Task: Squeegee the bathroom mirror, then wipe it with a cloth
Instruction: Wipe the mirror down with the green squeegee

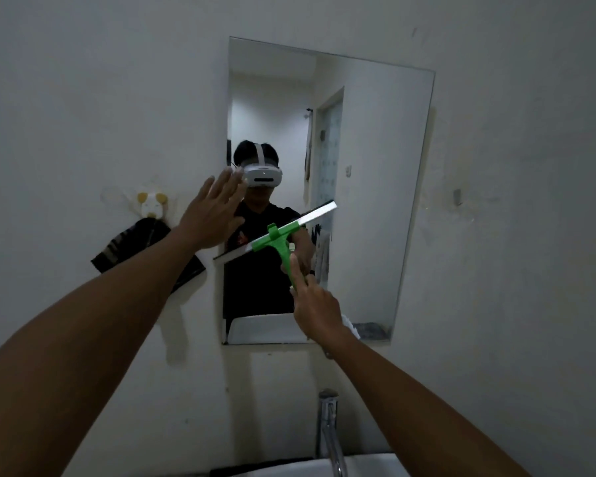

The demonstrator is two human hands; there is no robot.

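Note:
A frameless rectangular mirror hangs on the white wall. My right hand grips the green handle of a squeegee, index finger stretched along it. Its long white blade lies slanted against the lower half of the glass, left end low and just past the mirror's left edge, right end high. My left hand is flat with straight fingers, pressed against the mirror's left edge and the wall beside it. A bit of white cloth peeks out behind my right wrist.
A dark cloth hangs from an animal-shaped wall hook left of the mirror. A chrome tap rises over the white sink at the bottom. A small hook sits on the wall to the right.

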